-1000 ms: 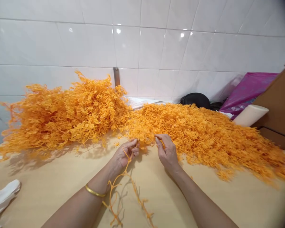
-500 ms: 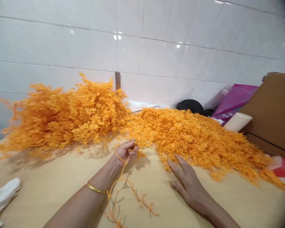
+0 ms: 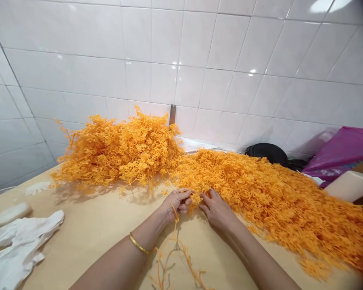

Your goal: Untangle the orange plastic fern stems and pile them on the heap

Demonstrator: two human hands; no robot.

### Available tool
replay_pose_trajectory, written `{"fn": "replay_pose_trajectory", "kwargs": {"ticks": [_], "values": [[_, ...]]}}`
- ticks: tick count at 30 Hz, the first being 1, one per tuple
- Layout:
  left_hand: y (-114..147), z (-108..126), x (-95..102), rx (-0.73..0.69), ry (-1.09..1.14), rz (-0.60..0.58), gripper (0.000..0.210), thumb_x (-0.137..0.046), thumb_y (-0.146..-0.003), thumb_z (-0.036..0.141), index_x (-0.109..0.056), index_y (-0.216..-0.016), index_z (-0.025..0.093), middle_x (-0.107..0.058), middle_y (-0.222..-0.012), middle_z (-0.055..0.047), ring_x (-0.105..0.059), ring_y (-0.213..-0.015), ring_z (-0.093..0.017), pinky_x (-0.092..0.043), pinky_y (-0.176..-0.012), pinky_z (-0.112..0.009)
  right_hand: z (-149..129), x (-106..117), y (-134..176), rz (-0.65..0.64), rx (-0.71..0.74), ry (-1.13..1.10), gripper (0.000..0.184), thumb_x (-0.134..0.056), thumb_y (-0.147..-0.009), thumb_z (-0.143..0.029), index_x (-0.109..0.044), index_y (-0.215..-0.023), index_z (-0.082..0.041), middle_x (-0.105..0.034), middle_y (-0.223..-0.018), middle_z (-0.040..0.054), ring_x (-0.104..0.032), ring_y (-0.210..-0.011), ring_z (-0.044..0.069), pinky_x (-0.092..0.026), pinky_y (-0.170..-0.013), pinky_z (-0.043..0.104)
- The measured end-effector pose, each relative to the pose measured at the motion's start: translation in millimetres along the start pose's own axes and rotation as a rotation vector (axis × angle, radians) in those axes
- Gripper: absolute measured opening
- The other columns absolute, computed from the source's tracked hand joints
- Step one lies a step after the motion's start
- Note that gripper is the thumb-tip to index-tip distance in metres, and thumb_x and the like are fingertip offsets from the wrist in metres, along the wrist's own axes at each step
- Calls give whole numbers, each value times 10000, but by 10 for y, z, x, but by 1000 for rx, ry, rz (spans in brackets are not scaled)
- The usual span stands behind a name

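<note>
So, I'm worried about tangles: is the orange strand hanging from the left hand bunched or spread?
Spread: below the left hand, the orange strand forks into branches with a visible gap between them.

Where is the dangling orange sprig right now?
The orange sprig hangs from the left hand at lower centre of the head view, right of the gold bangle, over the beige tabletop.

The light is bright, with glare on the tiled wall (image 3: 224,48), soft shadows on the bench (image 3: 90,221), dark right corners.
</note>
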State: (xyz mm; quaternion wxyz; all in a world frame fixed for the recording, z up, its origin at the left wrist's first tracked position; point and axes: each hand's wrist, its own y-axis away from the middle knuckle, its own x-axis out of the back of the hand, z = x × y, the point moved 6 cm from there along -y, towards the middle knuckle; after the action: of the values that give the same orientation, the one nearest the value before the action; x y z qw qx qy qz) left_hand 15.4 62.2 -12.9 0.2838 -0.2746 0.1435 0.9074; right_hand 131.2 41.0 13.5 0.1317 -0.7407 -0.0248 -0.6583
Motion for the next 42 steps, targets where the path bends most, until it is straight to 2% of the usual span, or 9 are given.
{"fn": "replay_pose_trajectory", "kwargs": {"ticks": [5, 12, 19, 23, 26, 31, 35, 39, 42], "values": [[-4, -6, 36, 5, 39, 31, 223, -523, -702, 338, -393, -640, 168, -365, -406, 73, -167, -304, -20, -87, -346, -171, -137, 249, 100, 131, 66, -43, 229, -355, -816, -248, -533, -685, -189, -498, -754, 57, -489, -696, 157, -351, -573, 250], [6, -17, 40, 59, 70, 28, 239, -494, -709, 334, -359, -596, 172, -361, -395, 61, -193, -309, -34, -108, -356, -187, -89, 632, 170, 55, 169, -438, 326, -374, -810, -318, -488, -536, -184, -443, -477, -22, -408, -448, 99, -305, -433, 218], [50, -26, -31, 111, 0, -62, 264, -459, -716, 348, -341, -554, 176, -333, -368, 53, -215, -306, -44, -137, -363, -201, 71, 580, 40, 358, 2, -854, 346, -517, -733, -383, -529, -1017, -184, -574, -891, 52, -515, -704, 132, -408, -573, 242], [39, -47, 3, 103, -26, -24, 263, -521, -682, 340, -358, -563, 172, -310, -356, 66, -200, -307, -36, -110, -362, -192, -90, 423, -21, 332, 116, -855, 219, -518, -743, -317, -591, -899, -182, -594, -878, 43, -523, -813, 150, -399, -716, 276], [35, -49, 8, 74, -68, 32, 264, -619, -605, 278, -381, -582, 166, -293, -372, 88, -168, -306, -19, -67, -354, -182, -75, 433, 21, 465, 1, -888, 214, -451, -783, -320, -563, -680, -170, -560, -660, 7, -511, -646, 124, -390, -616, 248], [60, -93, -38, 105, -130, 16, 281, -672, -543, 285, -425, -569, 153, -307, -386, 89, -152, -300, -7, -24, -340, -187, 171, 551, 111, 681, -241, -1020, 214, -465, -768, -362, -508, -665, -179, -526, -585, -21, -497, -551, 103, -394, -558, 237], [59, -82, 27, 70, -69, 28, 216, -646, -557, 263, -473, -608, 145, -335, -396, 80, -171, -287, -10, -43, -324, -173, 661, 962, 338, 1123, -364, -1207, 186, -467, -758, -356, -461, -686, -185, -471, -562, -44, -469, -472, 81, -413, -501, 235], [56, 33, -77, 12, 69, -118, 221, -523, -685, 337, -455, -585, 152, -336, -385, 57, -217, -280, -36, -144, -306, -176, 643, 1287, 523, 943, -195, -942, 160, -463, -777, -314, -521, -863, -192, -494, -604, -26, -497, -543, 100, -424, -548, 249], [110, 267, -178, -73, 174, -149, 296, -432, -761, 359, -432, -551, 150, -335, -419, 43, -231, -290, -37, -178, -310, -176, 323, 1085, 655, 654, -92, -702, 185, -424, -804, -300, -528, -922, -202, -532, -655, -1, -509, -593, 119, -414, -561, 250]]}}
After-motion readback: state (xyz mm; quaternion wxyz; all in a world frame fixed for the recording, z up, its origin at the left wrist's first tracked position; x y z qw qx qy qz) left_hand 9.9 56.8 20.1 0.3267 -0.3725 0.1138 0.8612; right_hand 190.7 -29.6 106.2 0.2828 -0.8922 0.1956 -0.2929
